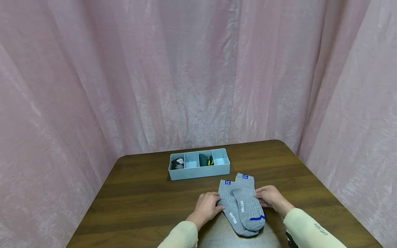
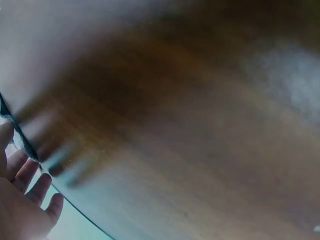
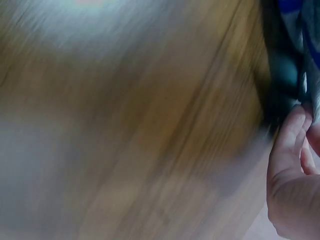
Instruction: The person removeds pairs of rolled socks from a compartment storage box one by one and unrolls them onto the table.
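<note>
I see a pale yellow-green left sleeve (image 1: pixel 182 235); matching right sleeve (image 1: pixel 310 230), dark lettering (image 1: pixel 321 229); black piece (image 1: pixel 291 240) near its cuff.

Grey socks (image 1: pixel 249 210) with "LC" on blue tags (image 1: pixel 227 182), white "COTTON" (image 1: pixel 242 206) below, unreadable sleeve lettering (image 1: pixel 321 229)

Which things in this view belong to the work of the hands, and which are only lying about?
In the job:
grey socks, overlapping on the table
left hand and right hand, at the socks' edges

Apparently lying about:
blue box, untouched; its role is unclear
patterned item and dark green item inside it
</note>
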The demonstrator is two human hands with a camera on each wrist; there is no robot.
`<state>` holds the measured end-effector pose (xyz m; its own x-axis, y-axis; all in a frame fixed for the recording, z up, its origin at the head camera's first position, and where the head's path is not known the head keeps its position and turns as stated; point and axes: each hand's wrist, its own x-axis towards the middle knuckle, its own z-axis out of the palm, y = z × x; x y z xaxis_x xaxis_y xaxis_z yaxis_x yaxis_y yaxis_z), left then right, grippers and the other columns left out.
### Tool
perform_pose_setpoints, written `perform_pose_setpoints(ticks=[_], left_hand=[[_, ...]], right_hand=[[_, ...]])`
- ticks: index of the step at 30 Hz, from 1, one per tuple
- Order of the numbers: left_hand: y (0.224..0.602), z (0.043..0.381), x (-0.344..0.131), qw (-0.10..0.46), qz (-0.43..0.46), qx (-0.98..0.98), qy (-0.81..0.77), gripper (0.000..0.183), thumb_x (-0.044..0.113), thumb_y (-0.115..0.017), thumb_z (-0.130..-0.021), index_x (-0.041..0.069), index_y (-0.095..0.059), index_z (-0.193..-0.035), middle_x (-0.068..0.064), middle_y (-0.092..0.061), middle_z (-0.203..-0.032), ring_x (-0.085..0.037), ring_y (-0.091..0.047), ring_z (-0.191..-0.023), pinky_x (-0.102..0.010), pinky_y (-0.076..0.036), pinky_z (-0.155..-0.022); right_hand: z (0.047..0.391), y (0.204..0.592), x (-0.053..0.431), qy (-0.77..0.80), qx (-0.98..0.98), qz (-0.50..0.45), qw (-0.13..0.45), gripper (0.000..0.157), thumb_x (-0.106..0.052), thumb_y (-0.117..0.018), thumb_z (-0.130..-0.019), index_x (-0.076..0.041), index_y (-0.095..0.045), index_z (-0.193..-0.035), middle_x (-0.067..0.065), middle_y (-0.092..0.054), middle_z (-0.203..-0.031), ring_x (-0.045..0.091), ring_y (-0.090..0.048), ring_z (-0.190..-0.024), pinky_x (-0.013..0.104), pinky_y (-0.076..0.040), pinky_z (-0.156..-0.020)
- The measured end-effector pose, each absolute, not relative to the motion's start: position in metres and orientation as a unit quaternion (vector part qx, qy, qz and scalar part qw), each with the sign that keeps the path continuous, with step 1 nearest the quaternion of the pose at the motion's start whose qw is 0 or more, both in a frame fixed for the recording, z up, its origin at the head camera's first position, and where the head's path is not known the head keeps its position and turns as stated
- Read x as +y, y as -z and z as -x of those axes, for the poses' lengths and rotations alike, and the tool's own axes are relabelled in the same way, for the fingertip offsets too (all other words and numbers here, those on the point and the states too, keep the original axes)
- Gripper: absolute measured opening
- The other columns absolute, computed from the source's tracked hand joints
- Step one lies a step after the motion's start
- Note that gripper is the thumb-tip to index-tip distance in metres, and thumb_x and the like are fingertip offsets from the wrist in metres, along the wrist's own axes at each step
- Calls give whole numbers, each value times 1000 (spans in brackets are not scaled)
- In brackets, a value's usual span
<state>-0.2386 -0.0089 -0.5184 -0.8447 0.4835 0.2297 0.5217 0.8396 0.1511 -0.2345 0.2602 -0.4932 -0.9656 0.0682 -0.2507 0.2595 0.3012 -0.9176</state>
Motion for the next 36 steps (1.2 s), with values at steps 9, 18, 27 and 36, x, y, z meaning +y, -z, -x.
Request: perform_pose_setpoints(ticks=[9, 18, 27, 36], left_hand=[[522, 242, -8, 95, 267, -954, 96, 33, 37, -76, -86, 13, -77, -108, 0, -68, -119, -18, -62, -111, -39, -47, -90], [519, 240, -8, 105, 272, -951, 100, 32, 35, -78, -85, 11, -77, -106, -1, -69, -116, -19, -62, -110, -39, -46, -89], [514, 239, -7, 84, 261, -956, 100, 33, 36, -76, -87, 12, -76, -109, 0, -68, -119, -18, -61, -112, -39, -45, -92], [518, 242, 2, 86, 267, -955, 97, 31, 36, -76, -87, 13, -76, -107, 1, -69, -118, -16, -60, -112, -38, -45, -91]], right_hand=[[235, 495, 291, 533, 832, -98, 120, 26, -1, -65, -91, 14, -62, -112, 5, -67, -80, 17, -64, -68, 34, -57, -64], [231, 491, 318, 499, 850, -64, 157, 20, 1, -65, -90, 12, -64, -106, 1, -65, -74, 14, -61, -65, 30, -54, -61], [230, 491, 321, 462, 875, -49, 134, 8, 2, -67, -87, 7, -68, -94, 1, -59, -68, 13, -55, -58, 27, -52, -54], [224, 482, 314, 342, 937, -7, 77, 13, -4, -75, -82, -5, -64, -74, 2, -56, -64, 18, -57, -55, 35, -52, -51]])
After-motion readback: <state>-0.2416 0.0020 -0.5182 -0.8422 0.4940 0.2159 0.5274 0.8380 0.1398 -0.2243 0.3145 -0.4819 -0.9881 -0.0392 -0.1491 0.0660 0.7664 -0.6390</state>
